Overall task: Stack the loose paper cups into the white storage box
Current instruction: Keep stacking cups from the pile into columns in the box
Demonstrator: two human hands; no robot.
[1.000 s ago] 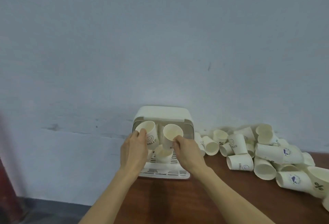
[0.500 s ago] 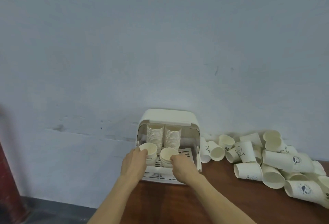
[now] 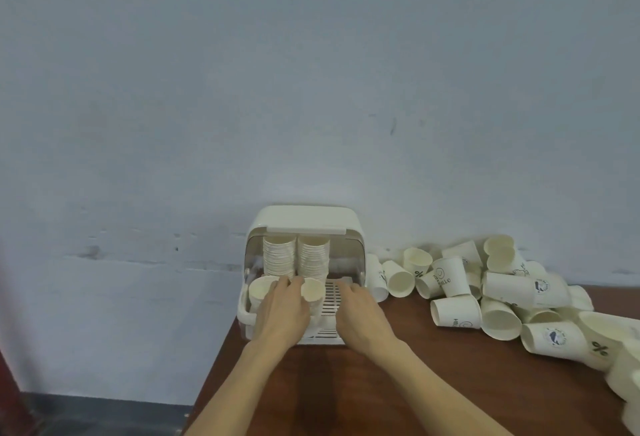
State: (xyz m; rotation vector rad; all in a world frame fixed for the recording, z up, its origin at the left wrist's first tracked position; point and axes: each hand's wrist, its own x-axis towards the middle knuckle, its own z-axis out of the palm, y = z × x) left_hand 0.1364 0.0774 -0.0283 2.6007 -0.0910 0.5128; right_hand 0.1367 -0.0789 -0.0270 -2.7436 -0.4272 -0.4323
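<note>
Head view shows a white storage box near the middle of the frame, at the back left corner of a brown bench, up against a pale blue wall. The box is open at the front. Inside it, at the back, stand two tall stacks of cups, side by side. In front of them sit two short stacks, the left front cup and the right front cup, both with the open end up. The left hand lies between these two, its fingers reaching in and touching them; I cannot tell if it grips one. The right hand is just to the right, over the slotted floor of the box, fingers loose and holding nothing. At the right of the frame a big pile of loose paper cups lies on the bench, most tipped on their sides, some with small dark prints
</note>
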